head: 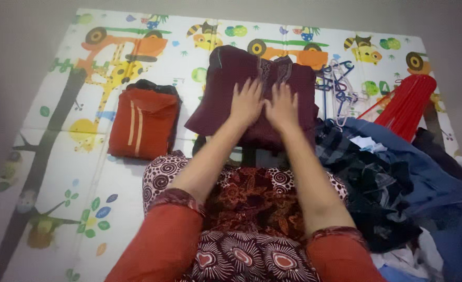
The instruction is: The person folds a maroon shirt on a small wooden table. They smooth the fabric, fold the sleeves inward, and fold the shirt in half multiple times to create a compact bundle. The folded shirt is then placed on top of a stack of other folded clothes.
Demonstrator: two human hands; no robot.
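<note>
- Pressing flat on maroon garment (226, 91), left hand (245, 103) and right hand (282, 107) side by side, thumbs nearly touching, fingers spread and pointing far, palms down, nothing clamped.
- Lying mid-far on the play mat (74, 156), garment partly folded, near edge overhanging the patterned lap (252, 198).
- Reaching with both forearms almost straight from orange sleeves (163, 245), wrists level, elbows near the body.
- Risking fold slipping open: near edge resting on the lap, not flat on the mat, so uneven pressure likely bunching the cloth.
- Risking snagging on hangers (338, 86) just right of the garment, or mixing with the dark clothes pile (398, 177) touching its right side.
- Sitting well clear at left, folded orange garment (143, 125); red hanger bundle (406, 104) far right.
</note>
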